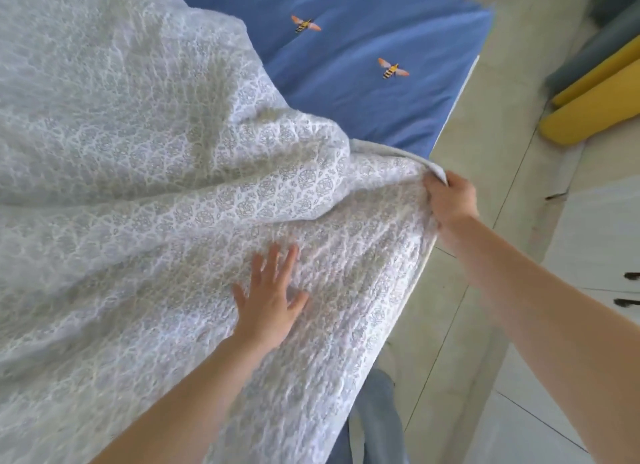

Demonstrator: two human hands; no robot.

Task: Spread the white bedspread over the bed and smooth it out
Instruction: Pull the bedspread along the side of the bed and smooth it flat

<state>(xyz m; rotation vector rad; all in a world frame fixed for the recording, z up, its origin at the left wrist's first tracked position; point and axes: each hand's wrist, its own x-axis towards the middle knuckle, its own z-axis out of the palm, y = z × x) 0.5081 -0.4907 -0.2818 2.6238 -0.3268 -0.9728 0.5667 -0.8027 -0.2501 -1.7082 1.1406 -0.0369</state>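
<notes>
The white bedspread, textured with a grey lace-like pattern, lies rumpled over most of the bed, with big folds running toward the upper left. My left hand rests flat on it, fingers spread, near the bed's right side. At the bed's right edge my right hand is closed on the bedspread's edge, pinching a fold of it. Beyond the bedspread the bed shows its blue sheet printed with bees.
A pale tiled floor runs along the bed's right side. Yellow and grey padded pieces lie at the upper right. A white cabinet with dark handles stands at the right. My jeans-clad leg is beside the bed.
</notes>
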